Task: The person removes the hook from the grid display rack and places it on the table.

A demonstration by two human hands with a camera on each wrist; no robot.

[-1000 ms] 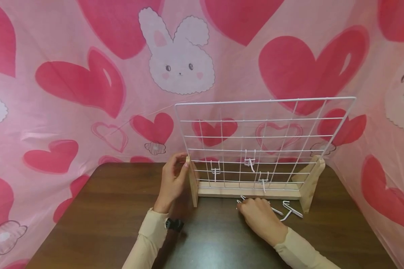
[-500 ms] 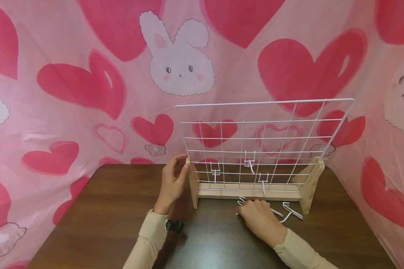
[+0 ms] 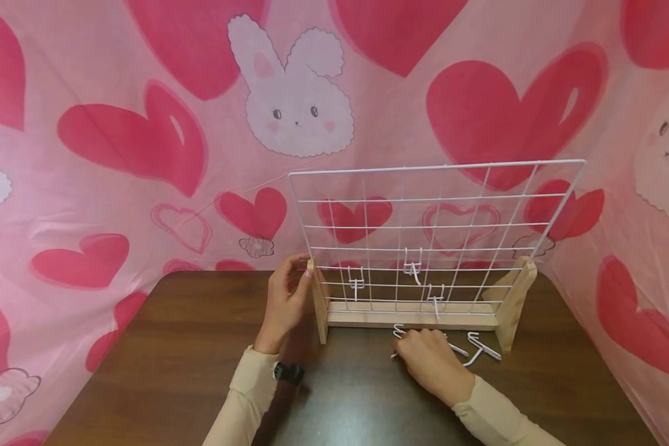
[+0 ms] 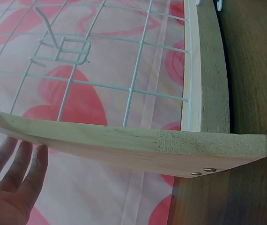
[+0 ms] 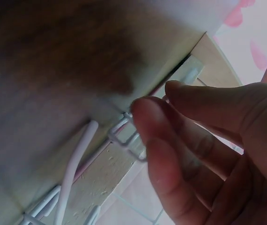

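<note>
A white wire grid (image 3: 437,227) stands upright in a pale wooden stand, with several small white hooks (image 3: 357,284) hung on its lower half. My left hand (image 3: 287,297) grips the stand's left side panel (image 4: 110,138), thumb on one face and fingers on the other. In front of the base bar (image 3: 412,319), my right hand (image 3: 435,365) pinches a white wire hook (image 5: 119,133) between thumb and fingertips; the fingers hide part of it. More loose hooks lie by that hand: one to the right (image 3: 484,348) shows fully, another is partly covered.
The dark wooden table (image 3: 201,347) extends to both sides and in front of the stand. Close behind it hangs a pink cloth (image 3: 390,136) with hearts and a rabbit. A black strap-like object (image 3: 290,373) sits at the left wrist.
The hook in my right fingers has turned a little, its bent end now showing more upright above the knuckles. My left hand and the stand have stayed put.
</note>
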